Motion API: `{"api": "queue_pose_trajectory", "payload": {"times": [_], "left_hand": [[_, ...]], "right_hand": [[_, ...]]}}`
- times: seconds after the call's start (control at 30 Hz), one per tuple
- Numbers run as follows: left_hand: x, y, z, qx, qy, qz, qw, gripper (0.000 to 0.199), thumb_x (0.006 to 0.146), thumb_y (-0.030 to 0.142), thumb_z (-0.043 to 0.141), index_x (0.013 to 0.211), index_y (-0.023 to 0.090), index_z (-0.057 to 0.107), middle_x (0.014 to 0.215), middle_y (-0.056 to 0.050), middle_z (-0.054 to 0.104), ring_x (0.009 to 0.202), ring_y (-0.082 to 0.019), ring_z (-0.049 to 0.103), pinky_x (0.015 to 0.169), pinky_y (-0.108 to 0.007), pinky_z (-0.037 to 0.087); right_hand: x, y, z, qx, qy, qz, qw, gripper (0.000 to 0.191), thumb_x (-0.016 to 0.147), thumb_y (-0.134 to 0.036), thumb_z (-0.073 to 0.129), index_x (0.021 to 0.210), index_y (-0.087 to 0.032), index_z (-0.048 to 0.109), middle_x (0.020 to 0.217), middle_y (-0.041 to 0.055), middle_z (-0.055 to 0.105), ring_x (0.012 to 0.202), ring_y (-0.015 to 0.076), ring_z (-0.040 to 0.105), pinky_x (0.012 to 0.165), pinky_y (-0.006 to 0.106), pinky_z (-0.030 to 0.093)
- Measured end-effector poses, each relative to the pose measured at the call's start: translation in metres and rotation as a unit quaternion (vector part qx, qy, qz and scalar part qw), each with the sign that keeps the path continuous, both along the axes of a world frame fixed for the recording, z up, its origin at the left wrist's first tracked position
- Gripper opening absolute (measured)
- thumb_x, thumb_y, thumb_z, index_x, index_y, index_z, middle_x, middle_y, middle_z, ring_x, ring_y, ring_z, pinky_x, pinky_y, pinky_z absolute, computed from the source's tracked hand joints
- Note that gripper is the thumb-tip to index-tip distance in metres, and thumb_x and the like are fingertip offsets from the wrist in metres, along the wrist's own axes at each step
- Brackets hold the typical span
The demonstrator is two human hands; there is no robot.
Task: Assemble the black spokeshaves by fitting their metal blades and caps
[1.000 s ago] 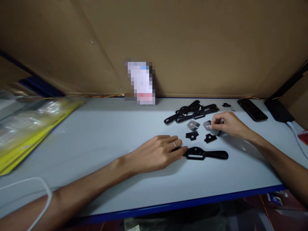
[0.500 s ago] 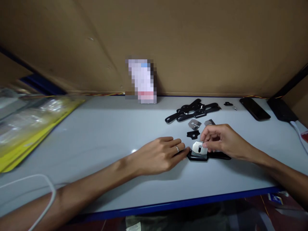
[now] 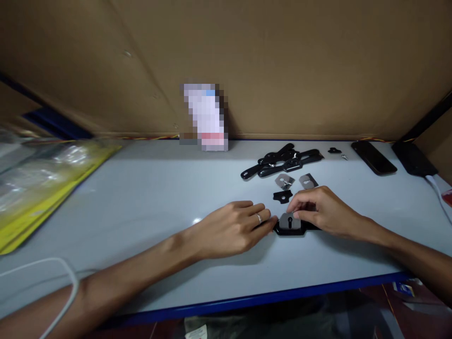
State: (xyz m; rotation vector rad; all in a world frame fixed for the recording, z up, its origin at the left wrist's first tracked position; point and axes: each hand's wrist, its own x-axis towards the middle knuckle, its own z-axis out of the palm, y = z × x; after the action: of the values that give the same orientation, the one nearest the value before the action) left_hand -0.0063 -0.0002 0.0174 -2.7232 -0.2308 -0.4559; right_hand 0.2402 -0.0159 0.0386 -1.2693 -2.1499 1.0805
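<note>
A black spokeshave (image 3: 292, 231) lies on the table near the front, its middle frame showing and its handles mostly covered by my hands. My left hand (image 3: 240, 228), with a ring on one finger, is closed over its left handle. With thumb and fingertips, my right hand (image 3: 321, 209) pinches the upper edge of a metal blade (image 3: 286, 220), which lies in the spokeshave's middle over its bed. The blade's keyhole slot faces up. Just behind are a black cap plate (image 3: 283, 196) and two more blades, one at left (image 3: 283, 181) and one at right (image 3: 306, 181).
More black spokeshaves (image 3: 282, 165) lie in a pile farther back. A small black cap (image 3: 334, 150) and screw (image 3: 344, 157) are beside them. Two dark devices, a phone (image 3: 374, 158) and a cabled block (image 3: 414, 159), rest at right. Plastic-wrapped yellow packs (image 3: 52, 197) stand left. A cardboard wall (image 3: 282, 70) closes the back.
My right hand has lowered the blade from a tilted position to lie in the spokeshave's middle. My left hand has stayed on the handle.
</note>
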Motion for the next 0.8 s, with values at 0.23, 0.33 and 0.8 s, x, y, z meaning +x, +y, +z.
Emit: {"api": "queue_pose_trajectory", "payload": {"times": [0.23, 0.33, 0.8], "left_hand": [[0.001, -0.001, -0.002, -0.067, 0.008, 0.018, 0.998, 0.02, 0.102, 0.016, 0.042, 0.104, 0.013, 0.062, 0.079, -0.003, 0.062, 0.069, -0.016, 0.055, 0.057, -0.03, 0.045], [0.002, 0.0, -0.001, -0.129, 0.013, 0.04, 0.991, 0.024, 0.104, 0.027, 0.039, 0.105, 0.015, 0.06, 0.082, -0.004, 0.06, 0.07, -0.017, 0.054, 0.06, -0.03, 0.047], [0.001, 0.002, -0.002, -0.216, 0.021, 0.064, 0.974, 0.03, 0.105, 0.038, 0.037, 0.097, 0.016, 0.056, 0.086, -0.004, 0.058, 0.07, -0.017, 0.055, 0.062, -0.032, 0.048]], "right_hand": [[0.0, 0.0, -0.001, 0.013, -0.018, 0.006, 1.0, 0.016, 0.084, -0.007, 0.062, 0.085, -0.019, 0.072, 0.074, -0.0005, 0.07, 0.066, 0.0116, 0.061, 0.064, 0.026, 0.048], [0.0, -0.001, -0.003, 0.02, -0.025, 0.01, 0.999, 0.015, 0.084, -0.008, 0.061, 0.086, -0.019, 0.072, 0.073, -0.0008, 0.069, 0.066, 0.0116, 0.061, 0.064, 0.026, 0.047], [0.03, 0.024, 0.018, 0.241, -0.099, -0.144, 0.955, 0.02, 0.09, -0.025, 0.059, 0.073, -0.019, 0.068, 0.073, 0.0005, 0.069, 0.062, 0.0135, 0.055, 0.061, 0.029, 0.038]]}}
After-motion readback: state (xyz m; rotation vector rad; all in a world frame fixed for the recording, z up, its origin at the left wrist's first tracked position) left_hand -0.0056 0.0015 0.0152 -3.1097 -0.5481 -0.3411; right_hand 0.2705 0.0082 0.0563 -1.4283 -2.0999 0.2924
